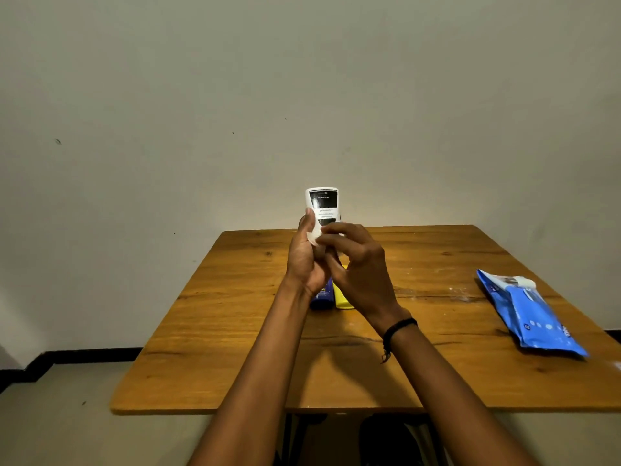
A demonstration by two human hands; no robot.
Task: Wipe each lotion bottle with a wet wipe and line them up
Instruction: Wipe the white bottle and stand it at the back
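A white lotion bottle (322, 203) with a black label is held upright above the wooden table (235, 331). My left hand (307, 260) grips its lower part from the left. My right hand (356, 267) presses a white wet wipe (314, 237) against the bottle's lower front; most of the wipe is hidden by my fingers. Behind my hands, a blue bottle (323, 299) and a yellow bottle (342, 299) lie side by side on the table, partly hidden.
A blue pack of wet wipes (531, 314) lies near the table's right edge, its flap lifted. A plain wall rises behind the table. The floor shows on the left. A black band circles my right wrist (398, 329).
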